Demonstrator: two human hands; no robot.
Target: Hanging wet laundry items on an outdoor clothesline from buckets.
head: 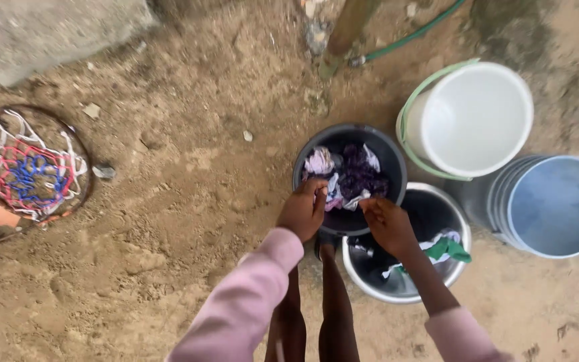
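Observation:
A dark grey bucket [390, 155] stands on the dirt ground, with purple, white and pink clothes [350, 175] inside it. My left hand [302, 209] grips the near rim of this bucket on the left side. My right hand [387, 223] rests on the rim at the right, its fingers closed on a piece of the wet cloth at the edge. Both arms wear pink sleeves. Just right of the dark bucket sits a metal basin [460, 221] holding green and white cloth [445, 248].
A white bucket with a pale green handle [470, 117] and a blue bucket [557, 204] stand to the right. A green hose [410, 35] runs behind. A round hoop with red, white and blue netting [29, 171] lies at left. My bare legs [316, 315] show below.

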